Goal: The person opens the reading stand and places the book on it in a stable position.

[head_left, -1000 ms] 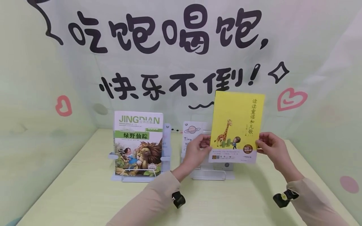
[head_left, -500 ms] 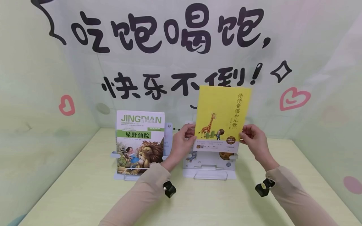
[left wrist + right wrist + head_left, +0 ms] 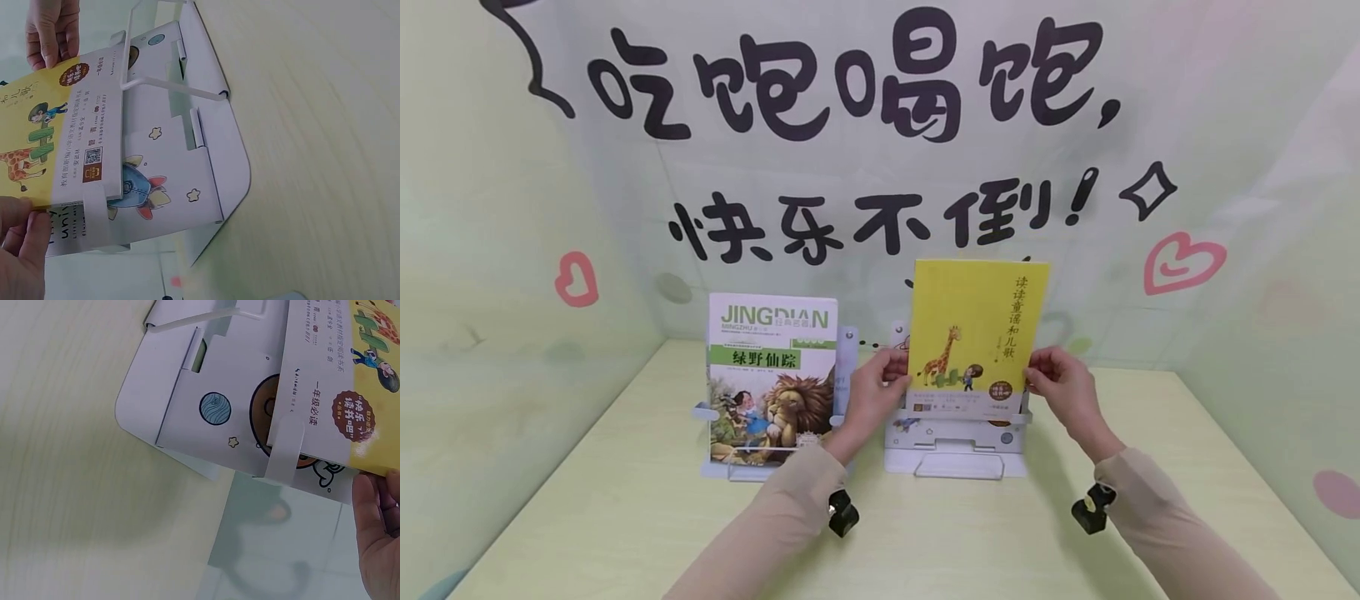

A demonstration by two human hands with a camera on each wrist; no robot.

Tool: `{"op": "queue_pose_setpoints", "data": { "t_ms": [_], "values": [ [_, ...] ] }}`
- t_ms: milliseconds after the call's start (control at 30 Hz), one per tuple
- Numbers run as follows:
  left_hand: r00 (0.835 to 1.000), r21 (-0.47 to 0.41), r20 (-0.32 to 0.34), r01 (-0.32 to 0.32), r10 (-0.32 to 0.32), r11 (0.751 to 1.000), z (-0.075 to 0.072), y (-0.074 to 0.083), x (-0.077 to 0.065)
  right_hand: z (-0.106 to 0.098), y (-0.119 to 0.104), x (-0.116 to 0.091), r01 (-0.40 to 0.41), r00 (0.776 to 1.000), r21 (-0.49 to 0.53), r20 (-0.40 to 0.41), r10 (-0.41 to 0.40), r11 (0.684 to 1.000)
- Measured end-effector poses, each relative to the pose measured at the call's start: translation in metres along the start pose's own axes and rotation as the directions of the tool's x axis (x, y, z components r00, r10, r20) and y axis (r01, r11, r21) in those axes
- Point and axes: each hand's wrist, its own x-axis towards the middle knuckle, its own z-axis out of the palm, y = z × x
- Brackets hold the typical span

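Note:
A yellow book [image 3: 973,321] with a giraffe on its cover is held upright by both hands in the head view. My left hand [image 3: 872,400] pinches its left edge low down. On the opposite edge, my right hand [image 3: 1067,400] grips the book between thumb and fingers. Directly behind stands a white book stand [image 3: 898,437] with planet drawings. In the right wrist view, a side clip [image 3: 286,453] overlaps the book's lower corner. The book's bottom edge is above the clear wire-like front holder [image 3: 169,86], apart from the base.
Left of the hands, a second stand [image 3: 848,358] bears a green-and-white book [image 3: 771,375] with a lion cover. Both stands are on a pale wooden table [image 3: 610,517]. A printed backdrop [image 3: 820,283] rises behind and along the sides.
Both hands have carried the yellow book leftward to the right-hand stand, then lowered it between the side clips. The lion book stays in its stand.

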Motion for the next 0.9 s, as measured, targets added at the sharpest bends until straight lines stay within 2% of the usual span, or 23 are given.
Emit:
{"op": "queue_pose_setpoints", "data": {
  "t_ms": [233, 400, 533, 667, 900],
  "values": [
    [0.999, 0.054, 0.025, 0.024, -0.026, 0.998, -0.001, -0.009, -0.007, 0.002, 0.007, -0.002, 0.009, 1.0, -0.131, 0.013, -0.007, 0.991],
    [0.999, 0.124, 0.043, 0.001, -0.007, 0.992, -0.002, -0.012, -0.01, 0.003, 0.01, -0.004, 0.038, 0.999, -0.237, 0.017, -0.035, 0.971],
    [0.998, 0.171, 0.061, -0.007, -0.003, 0.985, -0.003, -0.013, -0.013, 0.004, 0.011, -0.007, 0.051, 0.999, -0.27, 0.029, -0.045, 0.961],
    [0.997, 0.233, 0.079, -0.02, 0.001, 0.972, -0.003, -0.014, -0.015, 0.005, 0.012, -0.009, 0.051, 0.998, -0.301, 0.041, -0.04, 0.952],
    [0.992, 0.333, 0.114, 0.005, -0.046, 0.943, -0.003, -0.014, -0.019, 0.008, 0.017, -0.012, 0.05, 0.998, -0.372, 0.051, -0.033, 0.927]
  ]
}}
